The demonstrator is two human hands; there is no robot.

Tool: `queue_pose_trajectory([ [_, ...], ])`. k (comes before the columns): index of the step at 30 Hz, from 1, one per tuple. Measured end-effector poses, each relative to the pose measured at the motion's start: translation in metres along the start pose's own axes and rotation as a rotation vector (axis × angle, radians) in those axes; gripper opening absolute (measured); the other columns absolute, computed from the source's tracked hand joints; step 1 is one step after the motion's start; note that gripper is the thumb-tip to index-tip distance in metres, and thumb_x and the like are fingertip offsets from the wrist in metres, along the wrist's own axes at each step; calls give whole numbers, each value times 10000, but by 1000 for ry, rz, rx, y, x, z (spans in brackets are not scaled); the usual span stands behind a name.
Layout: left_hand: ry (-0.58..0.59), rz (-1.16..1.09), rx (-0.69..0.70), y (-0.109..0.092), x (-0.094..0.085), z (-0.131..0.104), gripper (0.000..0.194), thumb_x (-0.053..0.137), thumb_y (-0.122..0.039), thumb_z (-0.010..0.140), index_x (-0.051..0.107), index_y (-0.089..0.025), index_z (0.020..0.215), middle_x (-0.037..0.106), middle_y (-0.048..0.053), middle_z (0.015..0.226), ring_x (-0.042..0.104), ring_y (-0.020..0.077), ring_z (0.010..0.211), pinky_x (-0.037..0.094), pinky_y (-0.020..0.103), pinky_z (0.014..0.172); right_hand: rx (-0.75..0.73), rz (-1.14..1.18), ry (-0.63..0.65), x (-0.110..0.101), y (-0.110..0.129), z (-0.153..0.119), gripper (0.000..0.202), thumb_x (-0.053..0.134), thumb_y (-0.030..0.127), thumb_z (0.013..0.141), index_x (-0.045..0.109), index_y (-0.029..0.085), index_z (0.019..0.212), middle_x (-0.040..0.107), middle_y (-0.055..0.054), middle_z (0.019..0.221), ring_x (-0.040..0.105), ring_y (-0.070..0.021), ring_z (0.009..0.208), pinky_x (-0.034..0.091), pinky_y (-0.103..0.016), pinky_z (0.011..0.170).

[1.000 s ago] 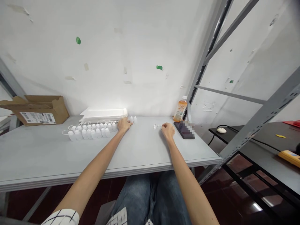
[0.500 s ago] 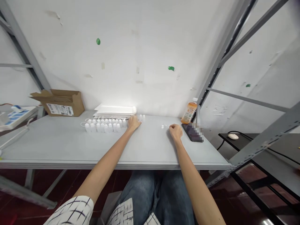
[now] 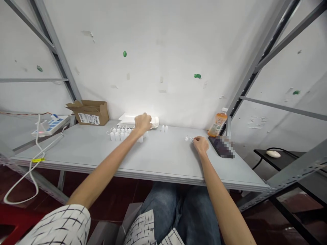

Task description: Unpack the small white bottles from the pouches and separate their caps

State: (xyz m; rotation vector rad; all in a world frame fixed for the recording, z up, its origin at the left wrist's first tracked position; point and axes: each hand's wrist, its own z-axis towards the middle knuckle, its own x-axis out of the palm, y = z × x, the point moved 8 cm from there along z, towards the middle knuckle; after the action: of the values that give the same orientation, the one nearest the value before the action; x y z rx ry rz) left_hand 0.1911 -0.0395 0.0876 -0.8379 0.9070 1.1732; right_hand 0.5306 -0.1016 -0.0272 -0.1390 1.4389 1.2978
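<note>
My left hand (image 3: pixel 143 123) is raised above the table, fingers curled closed, in front of a stack of flat white pieces (image 3: pixel 125 119). Whatever it may hold is hidden from me. Below it and to its left stand several small white bottle-shaped items (image 3: pixel 117 136) in rows, some with thin white loops; my forearm covers part of them. Two more small white pieces (image 3: pixel 164 129) stand to the right of this hand. My right hand (image 3: pixel 201 144) rests low on the table, its fingertips pinched beside small white bits (image 3: pixel 187 138). What lies between those fingertips is too small to name.
An orange drink bottle (image 3: pixel 218 123) and a dark phone (image 3: pixel 221 147) are right of my right hand. An open cardboard box (image 3: pixel 102 114) sits at the back left, near a power strip (image 3: pixel 55 125) with a white cable (image 3: pixel 38 149). Metal shelf posts (image 3: pixel 237 92) flank the table (image 3: pixel 163 153).
My left hand has lifted from the right end of the bottle rows and moved leftward over them. The right hand stays by the small white bits. The view has turned left.
</note>
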Motion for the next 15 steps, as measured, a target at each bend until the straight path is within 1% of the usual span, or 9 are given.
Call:
queue_pose_trajectory([
  [2,88,25,-41,23,2,10,206,715,-299,757,770,-217,938,707,103,1016,651,298,1005,481,339,814,-3,2,-2,0,0,1,286,550,173,813,790,189,968,743,-135,959,679,-243,909,467,-292,754],
  [3,133,33,-49,30,6,13,213,749,-297,724,775,-224,923,717,92,990,656,291,984,483,330,805,-5,3,-1,0,1,1,288,549,171,812,789,189,970,743,-134,959,678,-240,911,466,-288,753],
  [5,193,30,-37,36,14,16,233,794,-295,676,780,-229,898,727,79,969,664,284,947,487,326,785,0,2,3,1,1,1,293,544,167,814,788,189,976,744,-132,964,677,-237,919,462,-283,754],
  [8,214,6,-6,31,23,16,163,808,-260,659,776,-219,814,729,82,965,673,281,904,495,340,770,10,-4,11,1,0,1,297,538,167,822,785,193,986,745,-130,980,675,-244,933,456,-288,752],
  [11,207,-9,4,23,29,16,52,760,-157,681,751,-192,718,724,95,933,678,278,874,504,366,773,0,1,12,2,-1,1,293,535,166,825,785,198,974,746,-121,972,673,-241,919,449,-288,746],
  [13,198,-20,8,18,29,16,66,725,-113,694,736,-177,704,721,100,919,675,277,879,505,381,784,-6,12,18,3,-1,2,285,538,162,822,784,199,962,746,-112,960,670,-234,904,445,-284,745],
  [15,176,-37,15,13,25,16,66,700,-116,723,732,-174,726,717,101,929,665,275,907,499,390,805,-4,26,22,3,-1,2,276,543,161,819,781,195,954,742,-108,956,664,-230,896,440,-282,743],
])
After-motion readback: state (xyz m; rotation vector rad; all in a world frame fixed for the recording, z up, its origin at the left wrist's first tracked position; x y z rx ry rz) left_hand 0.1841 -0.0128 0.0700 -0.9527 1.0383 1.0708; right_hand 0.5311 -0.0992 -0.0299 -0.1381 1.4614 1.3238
